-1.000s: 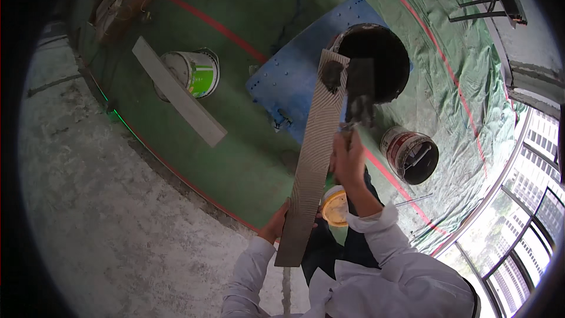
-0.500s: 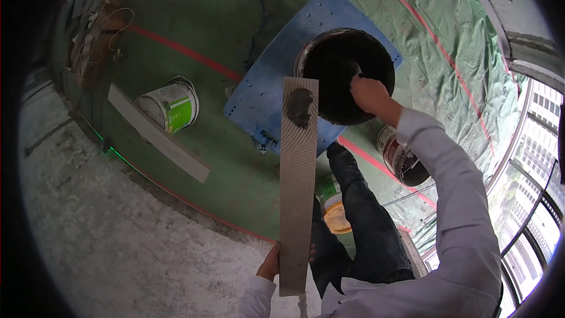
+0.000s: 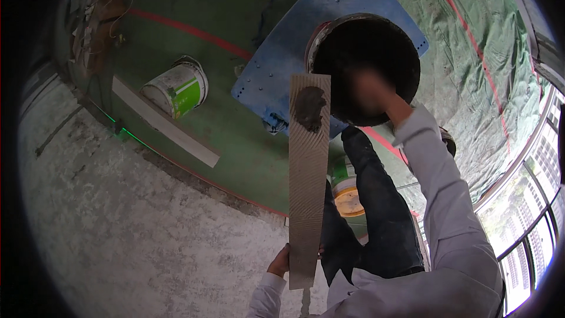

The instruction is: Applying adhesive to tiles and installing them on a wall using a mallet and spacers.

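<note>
My left hand (image 3: 280, 261) grips the lower end of a long, narrow tile strip (image 3: 306, 200), its fingers wrapped round the edge. The strip's ridged face is turned up, and a dab of dark grey mortar (image 3: 310, 109) lies near its far end. Over the mouth of a large dark bucket (image 3: 329, 29), my right hand (image 3: 372, 91) is closed but smeared by motion. What it holds is lost in the dark of the bucket. The strip's far end overlaps the bucket's near left side.
The bucket stands on a blue platform (image 3: 276, 62). To the left, a white and green pail (image 3: 176, 91) lies tipped beside another pale strip (image 3: 165, 121). Another pail (image 3: 347, 197) stands by my legs. Green sheeting (image 3: 465, 82) spreads at the right.
My view has shifted, so the platform and bucket sit farther right and higher. My right hand has moved within the bucket and is now blurred; the grey tool seen by its fingers no longer shows.
</note>
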Available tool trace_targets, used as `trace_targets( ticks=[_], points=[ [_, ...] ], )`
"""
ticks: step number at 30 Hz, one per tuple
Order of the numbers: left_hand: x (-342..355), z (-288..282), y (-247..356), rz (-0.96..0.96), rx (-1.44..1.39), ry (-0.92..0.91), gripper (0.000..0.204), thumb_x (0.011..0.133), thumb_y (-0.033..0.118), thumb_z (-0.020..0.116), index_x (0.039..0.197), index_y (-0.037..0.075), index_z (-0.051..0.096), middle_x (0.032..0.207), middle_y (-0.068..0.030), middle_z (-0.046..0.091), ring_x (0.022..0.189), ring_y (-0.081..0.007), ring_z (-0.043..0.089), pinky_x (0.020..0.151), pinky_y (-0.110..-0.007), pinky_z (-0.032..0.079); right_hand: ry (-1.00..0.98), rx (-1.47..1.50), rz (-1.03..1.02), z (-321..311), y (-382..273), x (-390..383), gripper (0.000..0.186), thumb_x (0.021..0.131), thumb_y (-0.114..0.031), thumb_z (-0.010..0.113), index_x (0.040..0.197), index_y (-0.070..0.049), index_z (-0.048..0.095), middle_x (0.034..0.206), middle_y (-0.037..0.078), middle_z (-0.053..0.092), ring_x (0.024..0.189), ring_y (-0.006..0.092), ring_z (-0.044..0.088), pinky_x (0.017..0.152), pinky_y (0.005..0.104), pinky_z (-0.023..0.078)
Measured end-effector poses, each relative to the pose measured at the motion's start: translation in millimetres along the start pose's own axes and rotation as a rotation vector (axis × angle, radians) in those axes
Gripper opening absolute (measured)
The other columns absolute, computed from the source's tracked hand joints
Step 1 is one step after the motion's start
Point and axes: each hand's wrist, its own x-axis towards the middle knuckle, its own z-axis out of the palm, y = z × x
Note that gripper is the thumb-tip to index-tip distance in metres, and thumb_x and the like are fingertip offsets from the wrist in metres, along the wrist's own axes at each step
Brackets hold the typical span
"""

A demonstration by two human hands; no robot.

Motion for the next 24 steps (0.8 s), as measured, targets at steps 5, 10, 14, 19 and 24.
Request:
trace_targets(
  ticks=[5,10,14,19,24],
  points=[
    [1,16,2,-0.010,0.069,0.056,0.120,0.092,0.089,0.053,0.171,0.002,0.030,0.167,-0.0264,0.047,0.150,-0.0459,0.052,0.125,-0.063,0.041,-0.013,0.212,-0.021,-12,7,-89,0.038,0.113,-0.042,0.058,0.126,-0.006,0.062,0.075,0.003,0.055,0.048,0.0141,0.050,0.043,0.0351,0.043],
    [-8,28,14,-0.046,0.059,0.034,0.116,0.095,0.088,0.048,0.172,0.004,0.029,0.166,-0.0253,0.048,0.148,-0.0442,0.054,0.124,-0.061,0.043,0.072,0.218,-0.208,22,9,-217,0.036,0.115,-0.037,0.055,0.131,-0.005,0.061,0.073,0.002,0.053,0.047,0.0121,0.049,0.041,0.0313,0.041],
    [-22,24,14,0.037,0.050,-0.143,0.091,0.111,0.073,0.026,0.171,0.005,0.031,0.166,-0.0238,0.048,0.146,-0.0419,0.056,0.119,-0.061,0.049,0.279,0.045,-0.481,102,16,-381,0.028,0.114,-0.025,0.056,0.130,-0.003,0.060,0.076,0.002,0.056,0.049,0.0097,0.050,0.044,0.0272,0.040],
    [-24,-11,24,0.104,0.200,-0.173,0.085,0.114,0.069,0.025,0.167,0.005,0.038,0.161,-0.0248,0.053,0.141,-0.0412,0.060,0.115,-0.060,0.054,0.491,0.101,-0.745,231,71,-480,0.026,0.110,-0.015,0.060,0.132,-0.002,0.057,0.082,0.002,0.060,0.053,0.0074,0.052,0.048,0.0249,0.039],
    [-20,-21,30,0.129,0.318,-0.224,0.086,0.113,0.072,0.024,0.163,0.005,0.045,0.152,-0.0253,0.062,0.129,-0.0447,0.069,0.111,-0.063,0.055,0.514,-0.120,-0.473,311,196,-393,0.028,0.110,-0.020,0.061,0.131,-0.002,0.056,0.092,0.015,0.068,0.068,0.0140,0.066,0.055,0.0346,0.049]
  ],
)
